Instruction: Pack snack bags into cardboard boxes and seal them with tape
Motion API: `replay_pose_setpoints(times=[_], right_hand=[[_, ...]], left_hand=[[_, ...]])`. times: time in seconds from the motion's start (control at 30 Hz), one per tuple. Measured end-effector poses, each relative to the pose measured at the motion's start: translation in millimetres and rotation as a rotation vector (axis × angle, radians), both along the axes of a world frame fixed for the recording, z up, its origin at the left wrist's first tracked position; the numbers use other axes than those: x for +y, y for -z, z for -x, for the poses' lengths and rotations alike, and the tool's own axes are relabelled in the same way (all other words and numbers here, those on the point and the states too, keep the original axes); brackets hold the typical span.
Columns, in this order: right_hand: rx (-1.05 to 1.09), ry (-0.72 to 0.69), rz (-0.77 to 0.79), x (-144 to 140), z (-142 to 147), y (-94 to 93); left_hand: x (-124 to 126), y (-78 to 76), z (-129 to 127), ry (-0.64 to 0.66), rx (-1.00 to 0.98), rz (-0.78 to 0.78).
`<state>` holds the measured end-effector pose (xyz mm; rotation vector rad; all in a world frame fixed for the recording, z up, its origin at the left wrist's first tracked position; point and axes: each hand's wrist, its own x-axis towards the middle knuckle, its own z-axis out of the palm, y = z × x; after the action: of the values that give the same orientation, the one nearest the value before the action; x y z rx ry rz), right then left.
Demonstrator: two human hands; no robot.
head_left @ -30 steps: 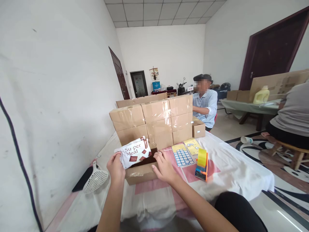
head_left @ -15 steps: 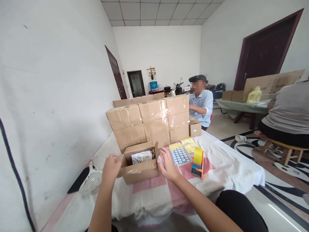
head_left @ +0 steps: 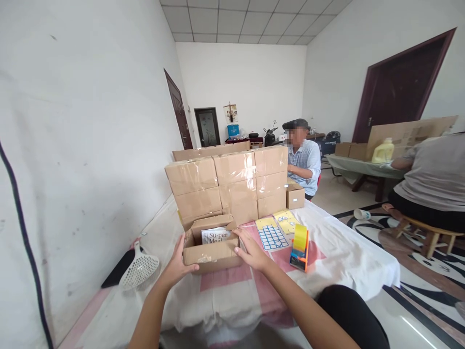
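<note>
Lowered since a second ago: white packet [head_left: 216, 236], now lying inside the open carton [head_left: 211, 251] on the table [head_left: 348, 261]. Left hand [head_left: 178, 264] and right hand [head_left: 250, 252] clasp the carton's sides, flaps unsealed. Tape dispenser [head_left: 300, 247] stands near; sealed boxes [head_left: 232, 186] behind.

white plastered walls [head_left: 83, 121], scuffed on the left side. white tiled drop ceiling [head_left: 250, 19]. 3 dark brown doors: 1 on the left wall [head_left: 178, 116], 1 large on the right wall [head_left: 399, 87], 1 with a glass panel on the far wall [head_left: 207, 127]. pale glossy floor [head_left: 428, 310] with a black swirl pattern. second table [head_left: 358, 167] at right under a green cloth. wooden stool [head_left: 426, 232] near it. light is even, daylight-like.
</note>
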<state>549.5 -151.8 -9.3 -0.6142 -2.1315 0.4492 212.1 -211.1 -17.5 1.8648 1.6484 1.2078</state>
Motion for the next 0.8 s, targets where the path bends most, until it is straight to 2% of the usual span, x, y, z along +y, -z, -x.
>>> replay_pose_setpoints(times=[0.13,0.2,0.27,0.4,0.53,0.67,0.73,0.8], right_hand=[[-0.113,-0.044,-0.034,1.6,-4.2,-1.3],[-0.183,-0.035,-0.081,0.9,-6.2,0.2],[-0.160,0.018,-0.096,0.0,-8.0,2.8],[0.036,0.096,-0.090,-1.6,-11.6,2.1],[0.202,0.098,-0.090,-6.4,-18.7,-10.1],[0.176,0.040,-0.081,-17.3,-29.3,-17.2],[0.101,0.021,-0.085,-22.8,-30.9,-15.2],[0.088,0.062,-0.046,-26.1,-27.0,-10.6]], left_hand=[[8.0,4.8,-12.1,0.023,-0.178,-0.092],[7.6,1.7,-17.0,0.063,-0.152,-0.153],[4.3,-3.0,-20.0,0.075,-0.088,-0.181],[-3.1,-10.1,-23.4,0.063,-0.175,-0.133],[-2.1,-9.5,-29.9,-0.004,-0.297,-0.110],[-1.1,-9.0,-39.4,0.023,-0.233,-0.108],[-1.3,-9.2,-44.7,-0.036,-0.217,-0.099],[-0.2,-8.5,-50.9,-0.105,-0.213,-0.078]])
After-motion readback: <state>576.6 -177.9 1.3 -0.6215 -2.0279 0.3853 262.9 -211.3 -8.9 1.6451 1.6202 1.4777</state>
